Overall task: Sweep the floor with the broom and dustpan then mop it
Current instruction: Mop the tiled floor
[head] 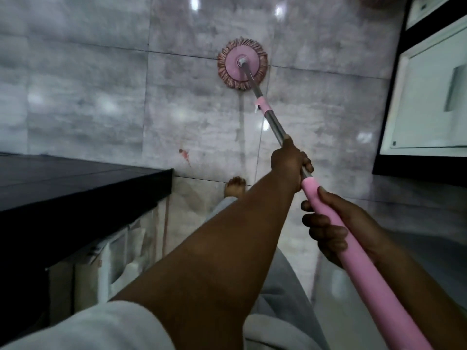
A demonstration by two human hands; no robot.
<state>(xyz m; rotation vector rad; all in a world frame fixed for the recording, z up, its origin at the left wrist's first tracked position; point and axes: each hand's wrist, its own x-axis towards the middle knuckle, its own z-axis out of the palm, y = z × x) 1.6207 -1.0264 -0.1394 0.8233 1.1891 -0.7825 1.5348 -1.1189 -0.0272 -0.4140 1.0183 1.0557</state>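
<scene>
Head: mop (310, 189) on open floor (88, 97)

Dim, soft blur, glare spots on floor (83, 102)

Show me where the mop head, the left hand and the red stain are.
mop head (233, 68), head view, on its pink disc.
left hand (288, 161), head view, on its back.
red stain (185, 155), head view, on its middle.
</scene>
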